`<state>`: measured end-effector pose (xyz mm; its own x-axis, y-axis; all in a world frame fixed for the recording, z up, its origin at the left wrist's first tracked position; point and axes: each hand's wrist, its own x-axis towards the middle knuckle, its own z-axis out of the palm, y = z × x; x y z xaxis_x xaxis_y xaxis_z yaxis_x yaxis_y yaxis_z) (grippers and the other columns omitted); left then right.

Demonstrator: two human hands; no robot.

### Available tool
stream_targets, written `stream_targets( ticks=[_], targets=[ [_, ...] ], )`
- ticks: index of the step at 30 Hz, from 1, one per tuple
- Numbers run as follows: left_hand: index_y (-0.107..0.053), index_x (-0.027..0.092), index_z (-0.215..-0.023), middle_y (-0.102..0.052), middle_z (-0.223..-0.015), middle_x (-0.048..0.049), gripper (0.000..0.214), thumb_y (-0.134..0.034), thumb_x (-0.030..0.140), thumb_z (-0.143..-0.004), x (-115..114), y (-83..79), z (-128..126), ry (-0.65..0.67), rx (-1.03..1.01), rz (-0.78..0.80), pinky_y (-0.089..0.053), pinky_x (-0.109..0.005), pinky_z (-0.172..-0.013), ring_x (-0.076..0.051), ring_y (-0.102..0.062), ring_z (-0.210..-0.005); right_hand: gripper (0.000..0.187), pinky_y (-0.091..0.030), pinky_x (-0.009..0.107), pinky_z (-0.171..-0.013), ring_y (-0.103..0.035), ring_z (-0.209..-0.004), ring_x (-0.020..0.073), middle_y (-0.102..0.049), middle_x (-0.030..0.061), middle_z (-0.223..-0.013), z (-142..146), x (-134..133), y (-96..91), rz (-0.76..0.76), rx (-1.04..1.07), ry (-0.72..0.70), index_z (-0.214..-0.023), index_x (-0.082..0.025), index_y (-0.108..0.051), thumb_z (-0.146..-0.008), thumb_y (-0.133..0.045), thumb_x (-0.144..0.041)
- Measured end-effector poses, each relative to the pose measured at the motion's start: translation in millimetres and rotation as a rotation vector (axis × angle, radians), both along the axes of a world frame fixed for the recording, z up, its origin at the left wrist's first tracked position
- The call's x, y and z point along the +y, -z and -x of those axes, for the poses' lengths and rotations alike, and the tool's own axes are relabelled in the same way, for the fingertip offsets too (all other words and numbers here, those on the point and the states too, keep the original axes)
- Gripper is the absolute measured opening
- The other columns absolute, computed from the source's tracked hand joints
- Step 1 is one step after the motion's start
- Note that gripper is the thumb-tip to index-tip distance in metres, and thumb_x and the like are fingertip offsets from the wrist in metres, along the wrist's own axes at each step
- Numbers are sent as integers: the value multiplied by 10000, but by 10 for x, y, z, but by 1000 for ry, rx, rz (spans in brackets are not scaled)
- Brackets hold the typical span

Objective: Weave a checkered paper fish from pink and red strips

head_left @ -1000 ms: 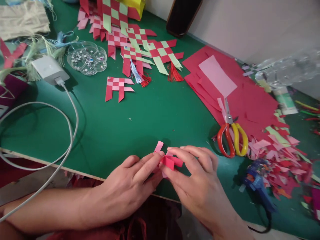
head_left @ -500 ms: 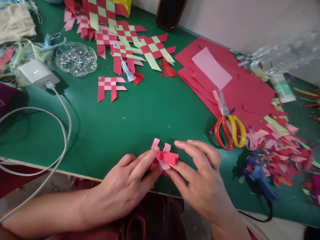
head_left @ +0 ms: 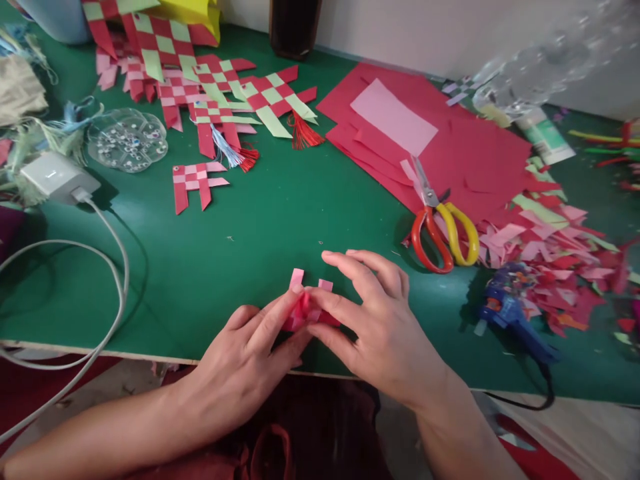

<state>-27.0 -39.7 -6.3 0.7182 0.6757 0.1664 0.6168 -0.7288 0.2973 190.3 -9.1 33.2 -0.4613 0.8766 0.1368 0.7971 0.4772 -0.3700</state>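
Both of my hands meet near the front edge of the green table [head_left: 280, 227] over a small bundle of red and pink paper strips [head_left: 305, 303]. My left hand [head_left: 245, 360] pinches the strips from the left with its fingers pressed together. From the right, my right hand [head_left: 375, 320] holds the same strips between thumb and forefinger, its other fingers raised above them. Two pink strip ends stick up behind my fingertips.
Scissors [head_left: 440, 230] with red and yellow handles lie on red paper sheets [head_left: 450, 147] to the right, beside a heap of paper scraps [head_left: 555, 260] and a blue glue gun [head_left: 510, 310]. Woven paper pieces [head_left: 215, 93], a googly-eye tray [head_left: 127, 139] and a white charger [head_left: 57, 177] lie at the back left.
The view has shifted, so everything sits further left and lower in frame. My fingers have closed in over the strips, hiding most of the red strip that showed before.
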Motion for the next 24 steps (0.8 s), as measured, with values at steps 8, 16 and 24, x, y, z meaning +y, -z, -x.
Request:
stream_targets(
  ticks=[8,16,24],
  targets=[
    [-543,195,-1324,-450,-1439,-161,369,-483,155,-962,16,33,-8,8,-24,-59,-480,-329,-811,-248,-592,-1170,190,-388,492,-989,-483,-1212,279,-637,54,-1264,59,32,110,-76,122,65,-740,-212,-682,-908,-606,-261],
    [-495,217,-1388,-390,-1464,-175,441,-496,161,-950,-8,54,7,6,12,2,-494,-340,-838,-258,-582,-1172,148,-394,434,-924,-544,-1065,229,-702,18,-1125,77,34,141,-83,119,146,-847,-238,-705,-902,-592,-160],
    [-495,202,-1393,-348,-1497,-200,463,-437,106,-943,1,39,3,14,49,-23,-501,-344,-826,-245,-593,-1132,127,-362,398,-824,-579,-855,183,-755,-36,-886,165,-38,140,-279,85,267,-793,-249,-675,-857,-661,-140]
  ],
)
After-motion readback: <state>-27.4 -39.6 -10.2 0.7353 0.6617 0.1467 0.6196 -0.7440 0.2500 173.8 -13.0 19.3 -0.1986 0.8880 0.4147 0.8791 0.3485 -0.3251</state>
